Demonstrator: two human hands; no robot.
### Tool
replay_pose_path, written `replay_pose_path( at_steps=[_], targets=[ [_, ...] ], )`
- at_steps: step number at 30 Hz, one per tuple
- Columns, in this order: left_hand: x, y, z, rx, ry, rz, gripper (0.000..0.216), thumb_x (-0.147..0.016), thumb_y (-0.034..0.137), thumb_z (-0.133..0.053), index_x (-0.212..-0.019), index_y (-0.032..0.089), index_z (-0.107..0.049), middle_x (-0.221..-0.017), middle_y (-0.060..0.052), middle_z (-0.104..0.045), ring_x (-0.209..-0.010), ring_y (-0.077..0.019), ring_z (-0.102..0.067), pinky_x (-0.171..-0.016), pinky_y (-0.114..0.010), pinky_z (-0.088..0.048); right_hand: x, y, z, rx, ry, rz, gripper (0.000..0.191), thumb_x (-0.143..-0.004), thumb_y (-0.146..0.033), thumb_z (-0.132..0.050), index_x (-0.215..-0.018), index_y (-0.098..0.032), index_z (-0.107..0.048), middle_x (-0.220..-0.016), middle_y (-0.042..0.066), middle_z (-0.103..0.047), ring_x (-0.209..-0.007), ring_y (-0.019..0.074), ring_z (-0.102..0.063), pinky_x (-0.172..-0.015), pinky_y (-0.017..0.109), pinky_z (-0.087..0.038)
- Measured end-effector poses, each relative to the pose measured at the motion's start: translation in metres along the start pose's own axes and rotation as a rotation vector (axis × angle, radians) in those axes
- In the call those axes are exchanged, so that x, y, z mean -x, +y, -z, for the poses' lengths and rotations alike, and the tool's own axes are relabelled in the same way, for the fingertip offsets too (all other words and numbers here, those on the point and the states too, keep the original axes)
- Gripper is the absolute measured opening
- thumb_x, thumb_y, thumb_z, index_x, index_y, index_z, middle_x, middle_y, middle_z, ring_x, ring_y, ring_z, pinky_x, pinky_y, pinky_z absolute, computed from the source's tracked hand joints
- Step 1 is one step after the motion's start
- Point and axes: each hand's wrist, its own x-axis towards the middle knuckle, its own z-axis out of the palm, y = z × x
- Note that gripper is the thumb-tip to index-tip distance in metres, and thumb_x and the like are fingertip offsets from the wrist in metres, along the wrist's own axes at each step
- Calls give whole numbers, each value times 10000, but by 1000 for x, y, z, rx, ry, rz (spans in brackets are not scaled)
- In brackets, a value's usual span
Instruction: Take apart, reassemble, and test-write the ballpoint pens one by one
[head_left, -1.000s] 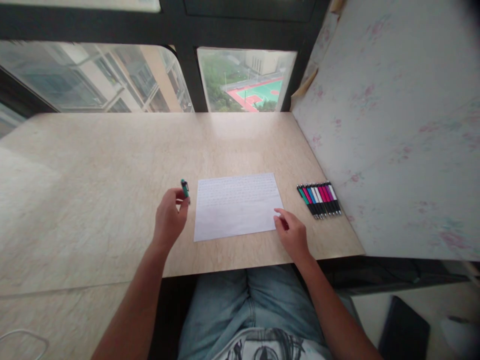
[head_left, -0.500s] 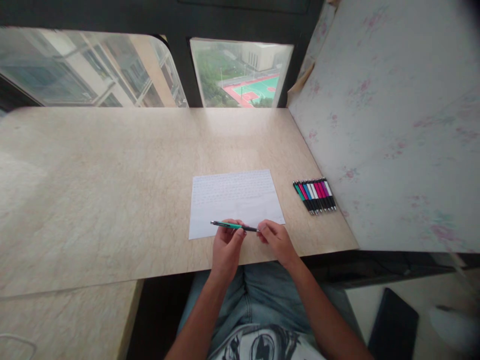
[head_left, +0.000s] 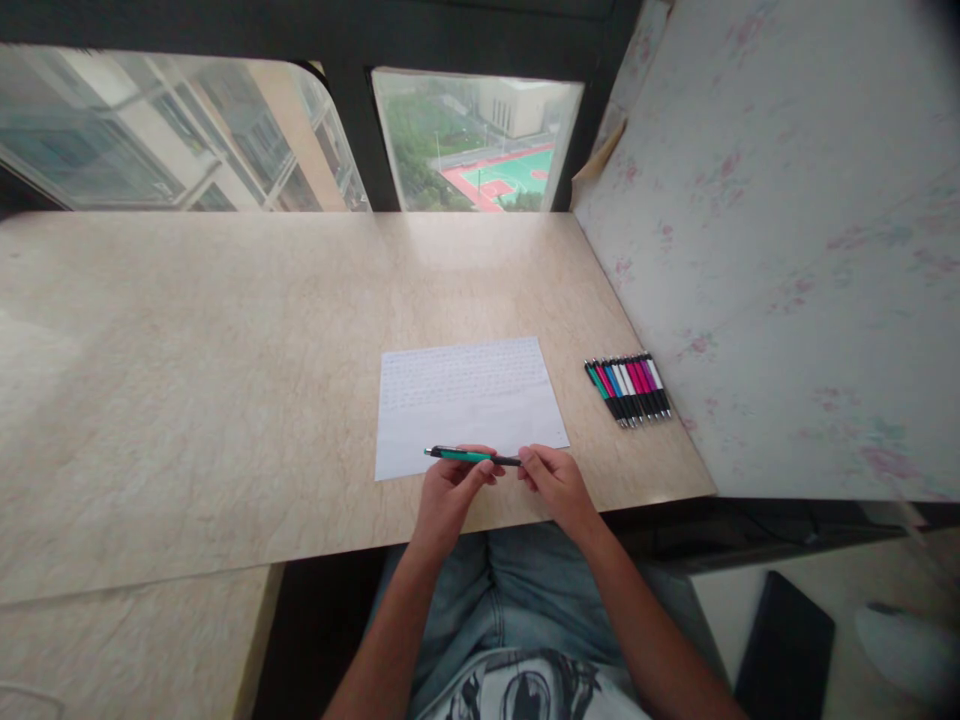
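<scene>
A green and black pen (head_left: pixel 461 455) lies level between my two hands, just above the lower edge of a white sheet of paper (head_left: pixel 457 425). My left hand (head_left: pixel 452 492) is closed around its middle, thumb on the near side. At the pen's right end, the fingers of my right hand (head_left: pixel 553 482) pinch the tip, which they hide. Rows of small handwriting cover the upper part of the sheet. To the right, several pens (head_left: pixel 628 390) in green, pink, blue, white and purple lie side by side in a row.
The pale desk (head_left: pixel 225 400) ends on the right at a flowered wall (head_left: pixel 780 250). Windows in a dark frame (head_left: pixel 349 130) stand along its far edge. A dark flat object (head_left: pixel 787 645) lies on a lower surface at bottom right, and a white cable (head_left: pixel 34 690) at bottom left.
The pen and both hands have shifted very slightly. The pen has turned a little about its length, with more of its green barrel showing. Both hands keep their hold.
</scene>
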Motion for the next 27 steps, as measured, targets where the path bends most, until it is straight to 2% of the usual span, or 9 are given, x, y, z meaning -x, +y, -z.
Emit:
replay_pose_path(
  at_steps=[5, 8, 10, 12, 15, 19, 21, 25, 27],
  targets=[
    [0, -9, -5, 94, 79, 10, 279, -741, 365, -782, -894, 141, -721, -733, -60, -741, -688, -183, -695, -700, -298, -545, 1, -2, -5, 199, 159, 189, 418, -975, -409, -469, -628, -192, -551, -555, -24, -483, -538, 126, -474, -550, 263, -342],
    [-1, -12, -5, 131, 115, 13, 300, -738, 385, -784, -891, 135, -719, -710, -58, -736, -669, -178, -690, -686, -292, -541, -1, -6, -5, 292, 165, 356, 321, -967, -336, -496, -688, -199, -579, -639, 3, -535, -635, 151, -517, -617, 281, -393],
    [-2, -13, -4, 152, 130, 15, 307, -737, 391, -785, -892, 134, -718, -708, -58, -734, -670, -175, -688, -687, -291, -537, -4, -7, -4, 275, 141, 407, 221, -952, -309, -525, -775, -207, -609, -718, 20, -586, -693, 162, -548, -663, 291, -437],
    [-4, -14, -3, 181, 144, 4, 308, -734, 391, -789, -894, 138, -719, -709, -53, -730, -675, -165, -680, -693, -283, -528, -6, -9, -3, 201, 117, 397, 111, -921, -306, -572, -882, -214, -621, -801, 30, -624, -727, 165, -580, -665, 287, -469],
    [-6, -15, -1, 243, 156, -24, 298, -736, 392, -789, -891, 148, -720, -717, -45, -724, -685, -150, -664, -694, -266, -510, -8, -11, -3, 93, 85, 309, 139, -893, -336, -607, -951, -210, -617, -843, 32, -641, -740, 164, -607, -616, 266, -474],
    [-6, -16, -1, 249, 148, -25, 274, -740, 361, -792, -906, 156, -718, -738, -44, -723, -704, -145, -658, -706, -261, -498, -9, -14, -1, 88, 52, 170, 323, -963, -384, -485, -729, -196, -606, -626, -5, -579, -597, 140, -555, -575, 261, -427],
    [-6, -17, -1, 244, 146, -28, 270, -742, 353, -790, -913, 156, -718, -743, -43, -722, -710, -144, -656, -712, -261, -495, -10, -15, 1, 105, 39, 148, 327, -954, -384, -503, -710, -195, -609, -607, -7, -576, -581, 137, -545, -575, 262, -424],
    [-6, -18, 0, 256, 140, -36, 284, -744, 368, -786, -917, 154, -717, -739, -46, -717, -710, -149, -651, -712, -268, -491, -11, -17, 3, 51, 9, 177, 146, -901, -334, -587, -913, -203, -650, -856, 39, -673, -781, 168, -625, -654, 262, -489],
    [-6, -19, 1, 255, 139, -31, 293, -739, 376, -788, -915, 152, -717, -744, -49, -718, -710, -152, -650, -711, -271, -491, -10, -17, 3, 12, 18, 178, 179, -883, -323, -611, -1018, -209, -636, -927, 48, -676, -833, 175, -637, -667, 262, -504]
  ],
)
